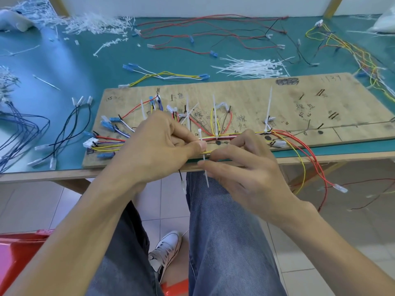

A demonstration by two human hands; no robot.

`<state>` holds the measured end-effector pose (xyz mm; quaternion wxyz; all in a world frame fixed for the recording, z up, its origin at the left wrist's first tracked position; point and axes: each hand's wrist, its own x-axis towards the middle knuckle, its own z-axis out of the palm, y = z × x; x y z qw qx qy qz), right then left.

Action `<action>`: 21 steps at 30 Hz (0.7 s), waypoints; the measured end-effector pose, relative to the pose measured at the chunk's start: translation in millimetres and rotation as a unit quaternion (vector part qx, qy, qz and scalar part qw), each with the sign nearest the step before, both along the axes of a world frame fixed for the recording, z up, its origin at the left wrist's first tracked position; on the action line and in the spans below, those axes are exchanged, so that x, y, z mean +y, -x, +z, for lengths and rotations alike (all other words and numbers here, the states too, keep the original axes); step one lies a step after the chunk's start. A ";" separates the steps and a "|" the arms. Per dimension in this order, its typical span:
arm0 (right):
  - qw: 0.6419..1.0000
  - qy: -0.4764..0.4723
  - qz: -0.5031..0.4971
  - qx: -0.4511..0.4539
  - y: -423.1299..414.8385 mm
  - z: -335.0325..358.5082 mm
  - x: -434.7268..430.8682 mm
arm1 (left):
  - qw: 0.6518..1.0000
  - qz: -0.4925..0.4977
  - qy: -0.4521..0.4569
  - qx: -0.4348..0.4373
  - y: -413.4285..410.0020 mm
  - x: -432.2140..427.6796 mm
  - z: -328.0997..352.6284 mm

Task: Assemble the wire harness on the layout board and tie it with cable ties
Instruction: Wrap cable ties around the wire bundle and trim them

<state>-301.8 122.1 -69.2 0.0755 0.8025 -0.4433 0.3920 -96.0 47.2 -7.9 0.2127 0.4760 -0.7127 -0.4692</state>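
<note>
Right now my left hand is curled round the wire harness at the near edge of the layout board, with the thumb pressing a white cable tie against the bundle. My right hand pinches the tie's thin tail between thumb and forefinger.

What looks like a white plastic bag lies at the far right corner. I cannot tell what is in it.

The board is bare, scuffed plywood, scribbled with pen marks and studded with dark nails. The wires are thin and glossy in red, yellow and white, and end in blue and clear plastic terminals. Fastened ties stand up from the harness as stiff strips. The counter is smooth, shiny teal with a wooden rim. A sheaf of loose ties lies behind the board, and a frizzy heap of white offcuts lies far left.
</note>
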 end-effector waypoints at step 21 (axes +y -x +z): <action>0.785 -0.454 0.013 -0.421 -25.3 41.8 18.4 | 0.987 0.058 0.149 0.013 4.4 16.1 -9.9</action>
